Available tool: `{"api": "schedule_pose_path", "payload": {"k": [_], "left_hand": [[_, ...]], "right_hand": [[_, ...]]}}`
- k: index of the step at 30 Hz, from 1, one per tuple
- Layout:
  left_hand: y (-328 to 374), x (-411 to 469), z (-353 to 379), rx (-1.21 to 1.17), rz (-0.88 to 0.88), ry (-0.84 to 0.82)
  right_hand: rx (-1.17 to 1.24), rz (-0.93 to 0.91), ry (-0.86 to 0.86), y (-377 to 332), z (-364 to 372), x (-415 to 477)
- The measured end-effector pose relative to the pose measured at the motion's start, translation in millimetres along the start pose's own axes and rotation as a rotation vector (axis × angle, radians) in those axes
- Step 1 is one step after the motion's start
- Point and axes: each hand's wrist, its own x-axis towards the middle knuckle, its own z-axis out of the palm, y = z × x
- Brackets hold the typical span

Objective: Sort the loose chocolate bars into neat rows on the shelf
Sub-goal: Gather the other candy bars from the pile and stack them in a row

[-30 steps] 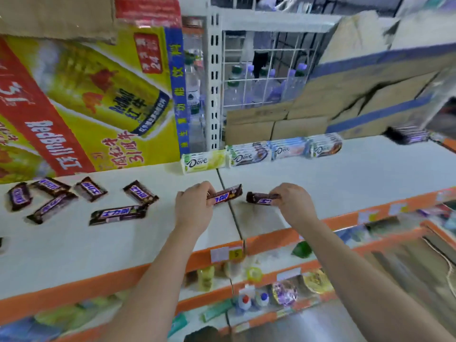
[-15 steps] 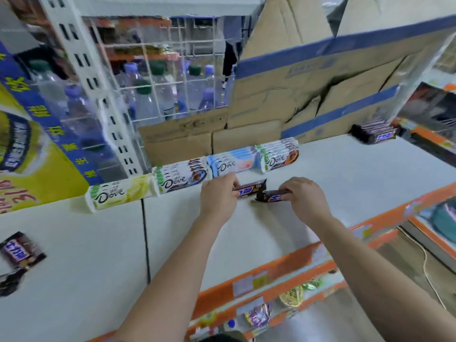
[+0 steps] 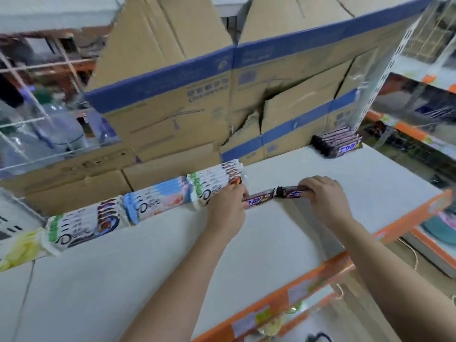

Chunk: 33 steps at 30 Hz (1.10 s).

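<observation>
Two brown-wrapped choc bars w/ blue lettering are lying end to end on the white shelf (image 3: pixel 271 243), inner ends touching or nearly so; can't tell which. Left bar (image 3: pixel 257 199) is sitting just R of the Dove row. L hand (image 3: pixel 227 208) is gripping its left end, fingers curled over it and hiding that end. Right bar (image 3: pixel 292 192) is lying in line w/ it, slightly farther back. R hand (image 3: pixel 323 196) is pinching its right end, fingers curled on top. So both hands are clamped, one bar each, w/ the bars spanning the gap btwn them. Can't tell if the bars are resting flat on the shelf or being held just above it.

L hand is sitting right against the nearest Dove stack (image 3: pixel 217 183), white/green wrappers. Farther L along the back: blue Dove stack (image 3: pixel 158 199), second white/green Dove stack (image 3: pixel 84 224), yellow Dove bar (image 3: pixel 17 248) at frame edge. Back R corner: stack of brown bars (image 3: pixel 336 143), similar wrappers, well apart from the hands. Cardboard boxes (image 3: pixel 197 95) w/ blue bands are standing behind the row. Orange price rail (image 3: pixel 320 270) is running along the shelf front under the R forearm. Water bottles (image 3: pixel 56 129) are showing behind a wire grid far L, blurred.
</observation>
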Motion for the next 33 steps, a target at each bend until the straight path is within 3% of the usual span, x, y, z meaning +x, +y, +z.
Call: {"api": "schedule_pose_path", "payload": {"k": [9,16,25,33], "left_hand": [[101.1,61.0,67.0,-0.004,-0.196,0.076],[161.2,79.7,104.6,-0.003,-0.319,0.168],[192.3,84.0,118.5,-0.039,-0.379,0.242],[207.2,92.4,130.5,-0.090,-0.403,0.225]], "right_hand": [[0.108,-0.122,-0.085,151.5,-17.6,53.3],[0.153,-0.240,-0.110,230.8,-35.2,88.5],[0.201,-0.473,-0.069,262.6,-15.0,132.8],[0.253,-0.389,-0.067,262.4,-13.7,133.3]]}}
